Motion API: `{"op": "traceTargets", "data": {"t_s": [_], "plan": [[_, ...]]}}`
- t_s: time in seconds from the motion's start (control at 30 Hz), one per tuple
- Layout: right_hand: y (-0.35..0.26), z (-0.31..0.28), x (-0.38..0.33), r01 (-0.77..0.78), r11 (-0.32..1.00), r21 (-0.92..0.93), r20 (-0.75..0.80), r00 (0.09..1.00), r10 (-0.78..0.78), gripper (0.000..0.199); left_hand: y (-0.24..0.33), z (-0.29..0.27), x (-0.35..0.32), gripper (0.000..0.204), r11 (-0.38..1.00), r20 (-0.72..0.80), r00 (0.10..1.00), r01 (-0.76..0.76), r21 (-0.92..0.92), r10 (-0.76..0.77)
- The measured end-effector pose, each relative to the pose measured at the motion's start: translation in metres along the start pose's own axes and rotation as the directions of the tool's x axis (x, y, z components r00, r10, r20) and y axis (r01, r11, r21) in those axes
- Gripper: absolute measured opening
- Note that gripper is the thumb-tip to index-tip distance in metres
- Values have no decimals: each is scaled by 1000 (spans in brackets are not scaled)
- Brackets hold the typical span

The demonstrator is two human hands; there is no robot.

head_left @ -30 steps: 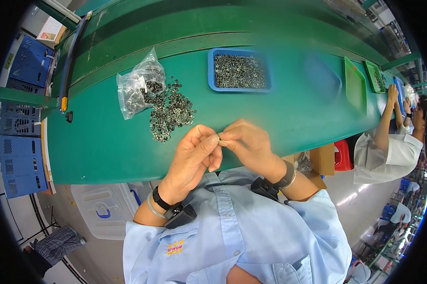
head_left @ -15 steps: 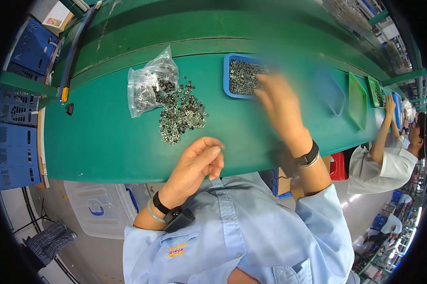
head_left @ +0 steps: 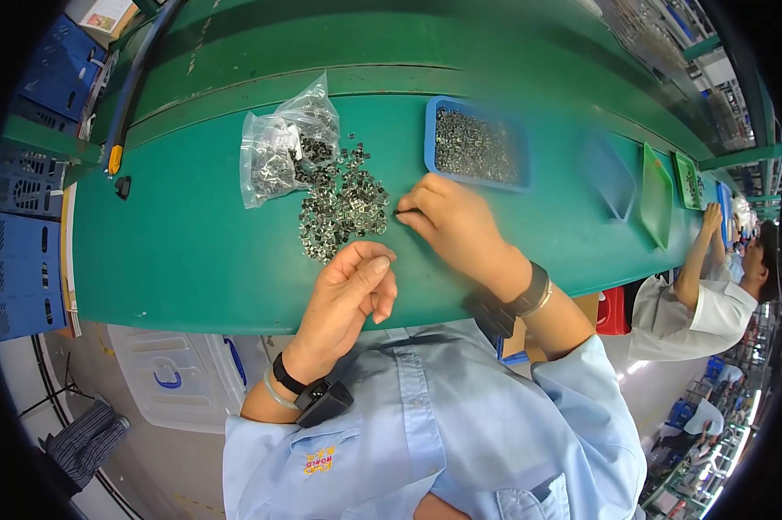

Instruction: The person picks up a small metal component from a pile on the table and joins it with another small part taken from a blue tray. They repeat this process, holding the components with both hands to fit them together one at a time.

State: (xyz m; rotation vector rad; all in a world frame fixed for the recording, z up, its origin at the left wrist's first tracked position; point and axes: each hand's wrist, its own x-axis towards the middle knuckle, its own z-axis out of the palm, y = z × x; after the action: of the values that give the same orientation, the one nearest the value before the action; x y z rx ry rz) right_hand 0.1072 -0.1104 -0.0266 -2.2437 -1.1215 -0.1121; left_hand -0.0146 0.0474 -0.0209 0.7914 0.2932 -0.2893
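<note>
A loose pile of small dark and silvery metal pieces (head_left: 346, 208) lies on the green tabletop. My right hand (head_left: 457, 227) is just right of the pile, thumb and fingertips pinched on a small dark piece (head_left: 398, 213). Closer to my body, my left hand (head_left: 343, 299) hovers below the pile with its fingers curled in and the thumb against them. Whatever it may hold is hidden. Beyond my right hand, a blue tray (head_left: 430, 139) contains many similar small pieces. A clear plastic bag (head_left: 274, 165), partly filled with such pieces, adjoins the pile's left side.
Farther right are an empty-looking blue tray (head_left: 613, 186), a green tray (head_left: 656, 198) and a smaller green tray with parts (head_left: 688, 180). A co-worker (head_left: 699, 303) sits at the right end. Blue crates (head_left: 22, 277) stand beyond the table's left edge.
My right hand has moved left and nearer, from over the blue tray to beside the pile, and now pinches a small dark piece. My left hand has barely shifted.
</note>
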Motion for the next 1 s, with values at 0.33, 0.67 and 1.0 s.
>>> {"op": "traceTargets", "data": {"t_s": [0.33, 0.67, 1.0], "plan": [[-30, -43, -34, 76, 986, 148, -178, 983, -48, 21, -2, 28, 13, 19, 998, 49, 999, -4, 64, 1], [-27, -38, -59, 50, 968, 245, -301, 953, 27, 23, -10, 41, 14, 17, 998, 81, 996, 19, 63, -24], [-36, -46, -59, 14, 997, 74, -273, 962, 6, 22, -11, 43, 12, 16, 973, 28, 998, -58, 223, 54]]}}
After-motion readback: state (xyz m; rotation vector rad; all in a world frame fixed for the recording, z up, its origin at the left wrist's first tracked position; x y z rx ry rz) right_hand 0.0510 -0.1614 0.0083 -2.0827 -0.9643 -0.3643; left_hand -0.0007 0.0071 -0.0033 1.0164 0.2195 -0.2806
